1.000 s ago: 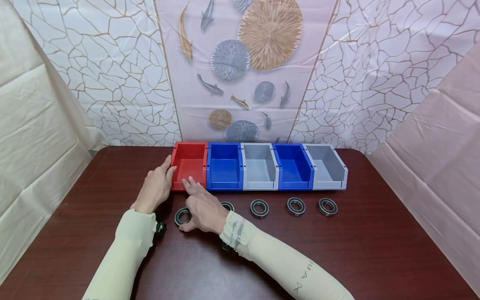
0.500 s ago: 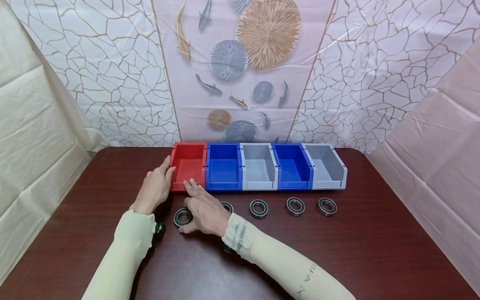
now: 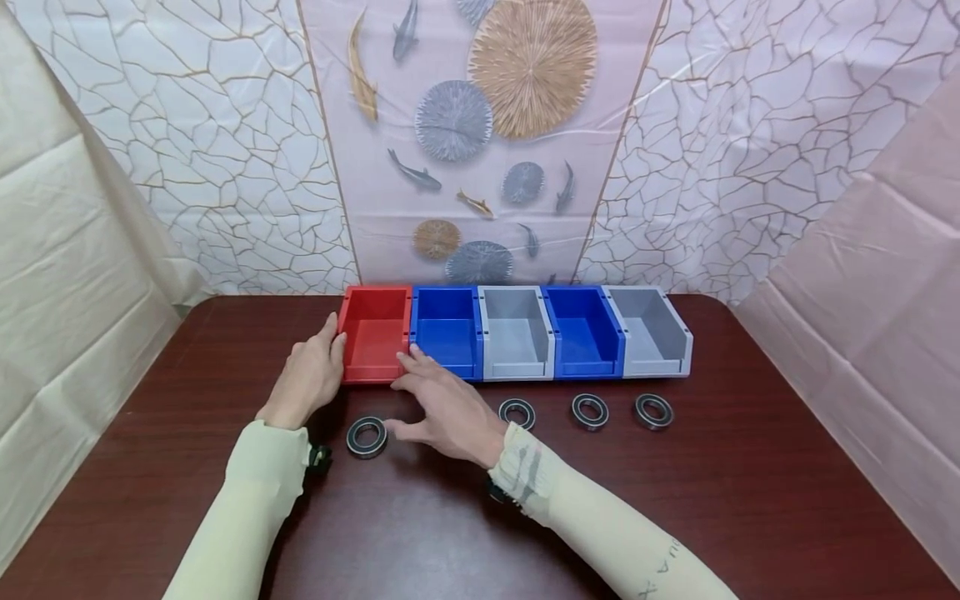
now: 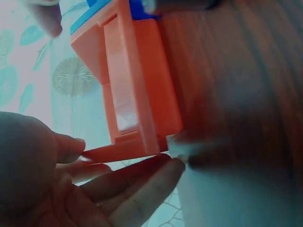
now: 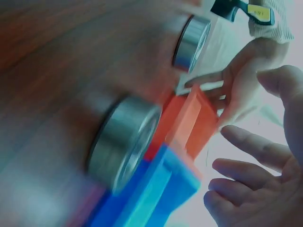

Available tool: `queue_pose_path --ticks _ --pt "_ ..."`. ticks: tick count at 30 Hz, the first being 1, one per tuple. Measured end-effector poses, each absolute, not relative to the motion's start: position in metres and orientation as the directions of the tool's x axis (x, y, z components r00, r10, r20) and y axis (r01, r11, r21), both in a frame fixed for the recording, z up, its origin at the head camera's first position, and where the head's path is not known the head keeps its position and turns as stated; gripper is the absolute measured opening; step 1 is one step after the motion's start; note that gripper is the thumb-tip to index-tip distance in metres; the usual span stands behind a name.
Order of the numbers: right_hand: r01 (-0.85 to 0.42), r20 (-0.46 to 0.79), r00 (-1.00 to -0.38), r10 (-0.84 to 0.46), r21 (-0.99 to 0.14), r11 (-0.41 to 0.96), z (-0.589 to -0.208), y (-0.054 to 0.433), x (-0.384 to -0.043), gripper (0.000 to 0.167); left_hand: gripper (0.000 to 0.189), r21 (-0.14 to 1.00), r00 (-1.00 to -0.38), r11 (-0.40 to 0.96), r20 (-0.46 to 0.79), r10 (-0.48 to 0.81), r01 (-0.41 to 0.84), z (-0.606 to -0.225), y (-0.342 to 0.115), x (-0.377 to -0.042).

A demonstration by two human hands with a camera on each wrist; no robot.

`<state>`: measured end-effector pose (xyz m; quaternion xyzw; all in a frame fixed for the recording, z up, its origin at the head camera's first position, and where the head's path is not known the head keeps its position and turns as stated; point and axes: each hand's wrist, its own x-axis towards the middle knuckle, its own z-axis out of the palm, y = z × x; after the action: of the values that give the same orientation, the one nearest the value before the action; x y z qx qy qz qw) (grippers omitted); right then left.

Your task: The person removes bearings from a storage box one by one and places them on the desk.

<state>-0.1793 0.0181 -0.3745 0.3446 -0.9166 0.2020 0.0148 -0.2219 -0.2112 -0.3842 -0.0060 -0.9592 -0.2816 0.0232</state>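
Observation:
My left hand (image 3: 303, 379) rests against the outer left side of a red bin (image 3: 375, 346), fingers fairly straight along the wall. The left wrist view shows its thumb and fingertips at the edge of that red bin (image 4: 163, 85). Just in front lies a black-and-silver ball bearing (image 3: 352, 440), flat on the table. To its right my right hand (image 3: 450, 412) reaches over the table with fingers spread and holds nothing; its fingertips overlap the front of the red and blue bins. A nearer bearing (image 5: 118, 142) appears in the right wrist view, hidden under the hand from the head.
Joined to the red bin, in a row, stand a blue bin (image 3: 447, 350), a grey bin (image 3: 517, 342), another blue bin (image 3: 588, 342) and another grey bin (image 3: 652, 342). Three more bearings lie before them, the rightmost bearing (image 3: 654, 425) among them. Patterned cloth (image 3: 247, 150) hangs behind the table.
My right hand has moved right, away from the leftmost bearing, which now shows whole. The second bearing has gone out of sight behind that hand. My left hand has stayed at the red bin.

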Motion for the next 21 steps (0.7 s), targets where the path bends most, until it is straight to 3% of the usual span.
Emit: queue_pose_path --ticks 5,10,15,21 --pt "-0.639 0.221 -0.767 -0.603 -0.351 0.685 -0.368 0.047 -0.180 0.056 0.063 0.523 -0.997 0.853 0.070 -0.029 0.012 -0.374 -0.211 -0.217" --pt "-0.612 0.297 -0.790 -0.537 -0.325 0.721 -0.360 0.082 -0.180 0.062 0.060 0.497 -0.979 0.864 0.203 -0.032 0.075 -0.367 -0.210 -0.210" --pt "-0.543 0.359 -0.823 -0.440 -0.270 0.795 -0.354 0.127 -0.185 0.069 0.063 0.422 -0.944 0.896 0.331 -0.010 0.138 -0.359 -0.207 -0.204" --pt "-0.402 0.323 -0.890 -0.322 -0.222 0.888 -0.347 0.185 -0.199 0.082 0.074 0.307 -0.937 0.934 0.342 0.069 0.181 -0.348 -0.198 -0.196"
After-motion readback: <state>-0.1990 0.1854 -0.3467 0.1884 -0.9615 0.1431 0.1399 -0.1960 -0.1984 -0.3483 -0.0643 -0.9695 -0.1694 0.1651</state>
